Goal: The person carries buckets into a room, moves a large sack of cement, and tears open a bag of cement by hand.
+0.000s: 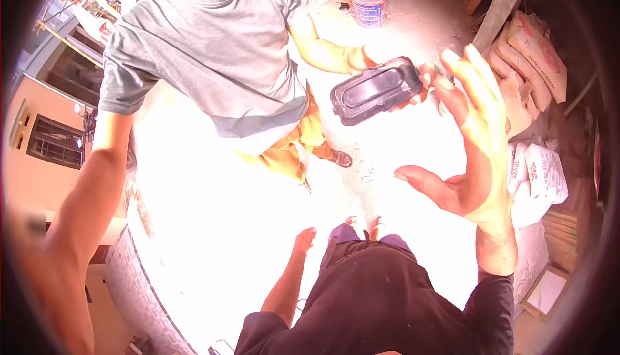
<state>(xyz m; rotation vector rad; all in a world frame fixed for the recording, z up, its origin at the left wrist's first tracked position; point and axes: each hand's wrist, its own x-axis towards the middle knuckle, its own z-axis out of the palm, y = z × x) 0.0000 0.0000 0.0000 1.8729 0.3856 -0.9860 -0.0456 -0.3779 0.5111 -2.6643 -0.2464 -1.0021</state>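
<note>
My right hand (pixel 475 135) is raised on the right, open, with the thumb stretched out to the side and nothing in the grasp. Just beyond its fingertips is a black plastic case (pixel 378 90) with a moulded, ridged surface. Another person's hand (pixel 361 60) supports that case, and fingertips show at its right end. My left hand (pixel 305 240) hangs low beside my body, small in view and partly washed out by glare. Its fingers look loose and hold nothing that I can see.
A person in a grey shirt (pixel 213 58) stands close in front, one arm (pixel 84 206) reaching past me on the left. A red-lidded bucket (pixel 367 6) stands behind. Stacked cement bags (pixel 533 61) and white sacks (pixel 536 177) line the right. Bright glare covers the ground.
</note>
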